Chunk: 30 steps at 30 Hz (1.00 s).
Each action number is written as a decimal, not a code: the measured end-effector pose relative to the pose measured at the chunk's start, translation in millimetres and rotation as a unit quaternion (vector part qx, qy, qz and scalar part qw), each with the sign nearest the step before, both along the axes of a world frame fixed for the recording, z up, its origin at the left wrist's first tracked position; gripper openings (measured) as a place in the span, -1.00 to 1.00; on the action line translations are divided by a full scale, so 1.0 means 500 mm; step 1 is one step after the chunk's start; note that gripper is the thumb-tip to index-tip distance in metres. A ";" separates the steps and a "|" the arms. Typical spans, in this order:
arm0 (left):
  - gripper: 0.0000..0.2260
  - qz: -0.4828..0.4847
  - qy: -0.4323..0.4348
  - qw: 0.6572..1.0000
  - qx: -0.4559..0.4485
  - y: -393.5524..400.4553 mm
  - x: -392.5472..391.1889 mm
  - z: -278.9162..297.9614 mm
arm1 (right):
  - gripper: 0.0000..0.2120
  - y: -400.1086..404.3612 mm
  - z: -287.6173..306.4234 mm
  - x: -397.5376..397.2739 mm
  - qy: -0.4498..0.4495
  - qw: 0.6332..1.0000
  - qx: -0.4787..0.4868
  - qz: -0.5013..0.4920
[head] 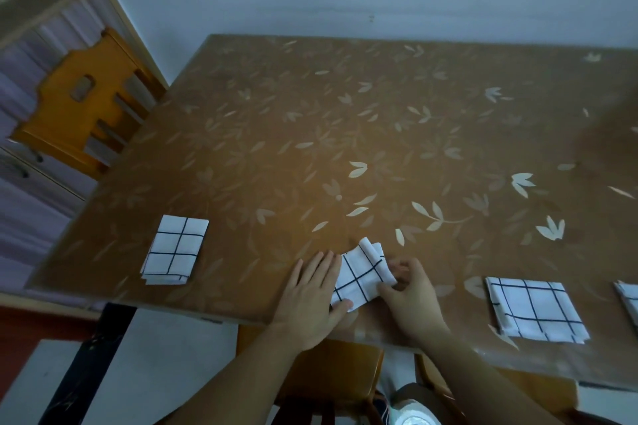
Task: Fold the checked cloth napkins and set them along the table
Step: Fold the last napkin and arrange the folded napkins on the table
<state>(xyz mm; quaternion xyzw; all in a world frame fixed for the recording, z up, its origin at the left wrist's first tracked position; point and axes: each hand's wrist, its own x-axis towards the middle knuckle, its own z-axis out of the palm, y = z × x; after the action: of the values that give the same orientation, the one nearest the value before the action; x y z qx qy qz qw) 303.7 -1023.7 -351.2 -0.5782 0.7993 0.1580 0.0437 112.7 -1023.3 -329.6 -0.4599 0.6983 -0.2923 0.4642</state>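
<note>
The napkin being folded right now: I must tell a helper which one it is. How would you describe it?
Look along the near edge of the brown leaf-patterned table. The napkin being folded lies between the left hand and right hand, unlike the flat napkin at left and the flat napkin at right; its top is rumpled.

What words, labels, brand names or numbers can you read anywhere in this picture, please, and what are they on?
None can be read.
The napkin being folded, the left napkin and the right napkin carry only dark grid lines.
The table bears only a leaf pattern.
The chair shows no lettering.
</note>
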 end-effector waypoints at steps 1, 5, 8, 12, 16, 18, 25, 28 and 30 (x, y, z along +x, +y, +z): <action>-0.31 0.011 0.014 1.000 0.010 0.004 -0.001 0.007 | -0.67 0.000 0.002 -0.001 -0.030 1.000 0.002 -0.008; -0.29 0.085 0.122 0.988 0.037 0.008 -0.011 0.047 | -0.75 -0.005 0.036 0.000 -0.086 0.996 0.004 0.018; -0.26 0.210 0.300 0.925 0.099 -0.003 -0.009 0.084 | -0.80 -0.006 0.078 0.009 -0.107 0.993 -0.016 0.045; -0.20 0.311 0.453 0.802 0.237 -0.009 0.012 0.132 | -0.82 0.010 0.137 0.027 -0.144 0.987 -0.004 0.073; -0.64 0.254 0.449 0.810 0.279 0.016 0.058 0.192 | -0.81 0.046 0.182 0.064 -0.123 0.983 0.006 0.137; -0.81 0.229 0.436 0.830 0.262 0.044 0.094 0.207 | -0.84 0.071 0.198 0.091 -0.122 0.983 0.004 0.138; -0.92 0.327 0.543 0.737 0.236 0.107 0.221 0.234 | -0.73 0.185 0.224 0.188 -0.103 0.977 0.103 0.159; -0.70 0.363 0.574 0.691 0.248 0.113 0.244 0.241 | -0.78 0.203 0.226 0.209 -0.103 0.984 0.093 0.109; -0.77 0.372 0.576 0.681 0.257 0.114 0.245 0.239 | -0.77 0.200 0.226 0.213 -0.144 0.986 0.080 0.029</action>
<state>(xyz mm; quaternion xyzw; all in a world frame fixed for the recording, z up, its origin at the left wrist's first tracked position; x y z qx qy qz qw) 426.3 -966.7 -231.7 -0.5885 0.3137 0.6627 -0.3408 219.2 -923.5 -216.8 -0.3942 0.6317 -0.2853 0.6034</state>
